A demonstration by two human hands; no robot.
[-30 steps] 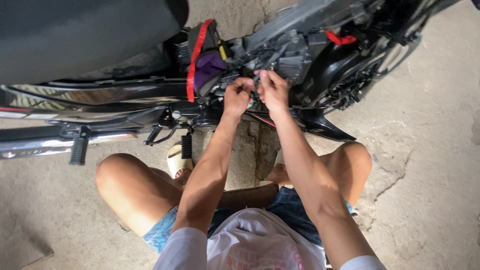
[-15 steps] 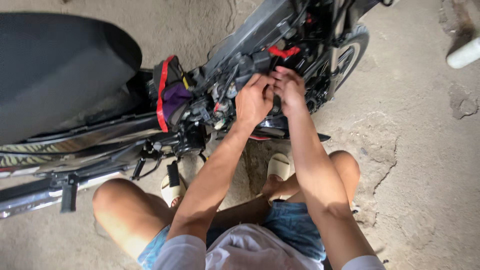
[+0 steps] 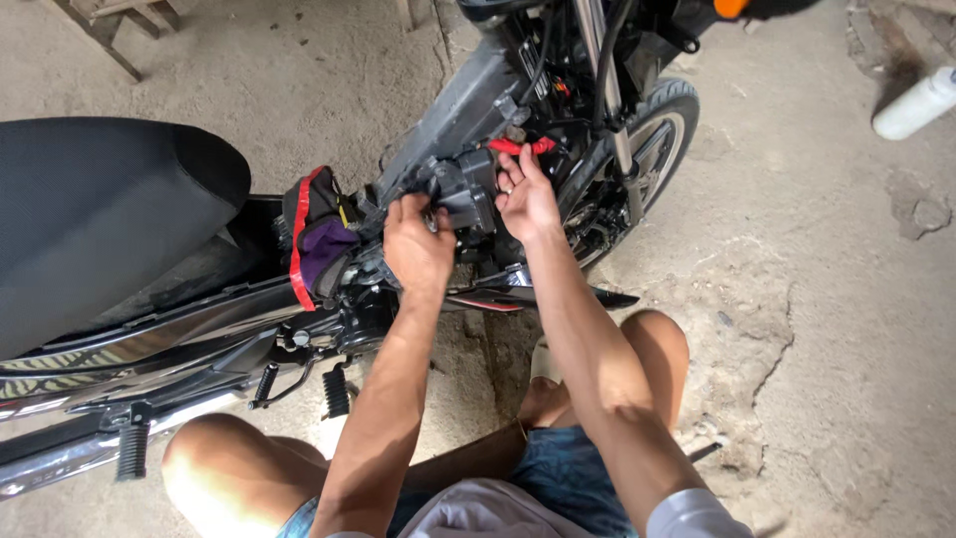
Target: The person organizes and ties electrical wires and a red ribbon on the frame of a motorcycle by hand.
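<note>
Both hands grip a boxy black plastic part (image 3: 466,194) on the motorcycle (image 3: 518,90): left hand (image 3: 418,249) curled beneath, right hand (image 3: 526,194) fingers bent beside it, below a red strap (image 3: 526,146).

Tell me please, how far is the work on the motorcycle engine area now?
Done: the side cover looks removed, as the black motorcycle's inner parts lie bare. In hand: the left hand and the right hand both grip a dark grey boxy engine part below a red clip. Left: that part is still seated in the frame.
</note>
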